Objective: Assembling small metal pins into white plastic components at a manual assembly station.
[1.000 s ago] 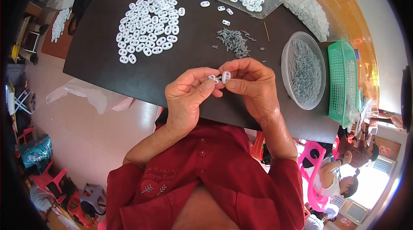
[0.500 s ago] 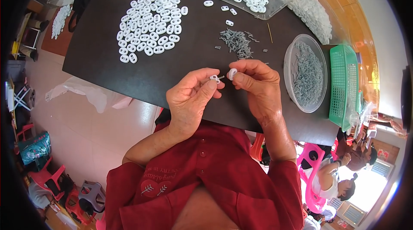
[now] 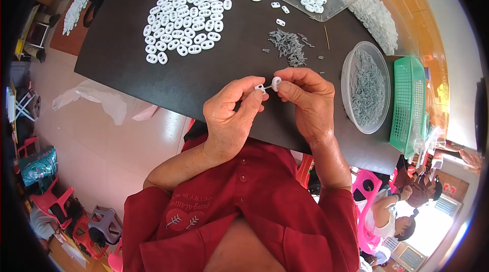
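My left hand (image 3: 232,114) pinches a small white plastic piece (image 3: 260,89) between thumb and fingers. A thin metal spring (image 3: 268,87) sticks out of it to the right. In my right hand (image 3: 308,101) is a white oval cap (image 3: 276,83), gripped between thumb and forefinger and held at the spring's free end. Whether the spring sits inside the cap, I cannot tell. Beyond my hands lies a loose heap of grey springs (image 3: 289,48) on the dark table (image 3: 204,86). At the upper left, many white two-holed oval pieces (image 3: 186,17) are spread out.
A clear bin (image 3: 321,16) of white parts stands at the far edge. On the right are a round clear tub (image 3: 346,104) full of springs and a green basket (image 3: 407,106). A thin stick (image 3: 327,37) lies near the tub. Other people sit at lower right.
The white cap in my right hand and the spring in the left-hand piece have come together; before, a gap showed between them. The view has shifted slightly.
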Tool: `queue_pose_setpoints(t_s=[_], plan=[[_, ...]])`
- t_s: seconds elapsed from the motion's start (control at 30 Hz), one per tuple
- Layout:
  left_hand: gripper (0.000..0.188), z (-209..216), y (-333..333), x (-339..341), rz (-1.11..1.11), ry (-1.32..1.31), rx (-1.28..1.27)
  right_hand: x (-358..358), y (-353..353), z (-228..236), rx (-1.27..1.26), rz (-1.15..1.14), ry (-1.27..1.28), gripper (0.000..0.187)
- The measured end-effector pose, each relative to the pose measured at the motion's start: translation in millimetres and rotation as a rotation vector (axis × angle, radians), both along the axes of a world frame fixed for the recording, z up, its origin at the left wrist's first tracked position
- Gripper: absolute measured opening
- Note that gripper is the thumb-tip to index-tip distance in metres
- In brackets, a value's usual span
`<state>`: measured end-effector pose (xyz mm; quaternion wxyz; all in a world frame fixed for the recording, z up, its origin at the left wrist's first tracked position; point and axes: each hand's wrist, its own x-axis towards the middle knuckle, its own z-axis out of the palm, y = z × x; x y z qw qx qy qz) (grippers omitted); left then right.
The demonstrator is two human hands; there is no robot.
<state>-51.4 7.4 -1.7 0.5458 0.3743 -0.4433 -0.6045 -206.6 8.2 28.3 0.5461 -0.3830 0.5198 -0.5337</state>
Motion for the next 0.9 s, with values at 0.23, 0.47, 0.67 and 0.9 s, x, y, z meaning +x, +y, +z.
queue_pose_setpoints(t_s=[0.23,0.47,0.67,0.9], plan=[[0.018,-7,-2,-3,0.077,-0.109,-0.136,5,0,0,-0.014,-0.003,0.039,0.018],[0.019,-5,-4,-2,0.117,-0.208,-0.237,10,1,5,-0.056,-0.031,0.148,0.017],[0.020,-6,-5,-3,0.140,-0.290,-0.311,12,4,7,-0.066,-0.041,0.154,0.018],[0.020,-6,-4,-6,0.146,-0.272,-0.308,16,6,4,-0.160,-0.014,0.268,0.018]])
